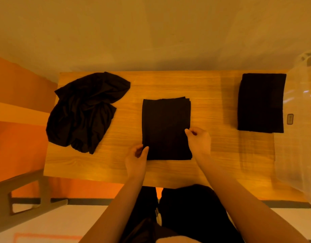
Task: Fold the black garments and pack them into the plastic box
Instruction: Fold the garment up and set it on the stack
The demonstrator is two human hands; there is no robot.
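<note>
Both forearms are reaching forward over the near edge of the table [212,95], converging on the folded garment [166,128] lying flat at its middle. The left hand [136,159] is sitting at the garment's near left corner, thumb lying along the cloth edge and fingers curling beside it, pinching that corner. The right hand [199,139] is resting at the right edge, a little farther from the body than the left, its thumb and fingers curling in and nipping the cloth edge between them. Well to the left of the left hand, an unfolded pile [86,111] is lying crumpled near the table's left end. Well to the right of the right hand, a folded stack [260,102] is sitting touching the clear plastic box [298,137] at the table's right end.
</note>
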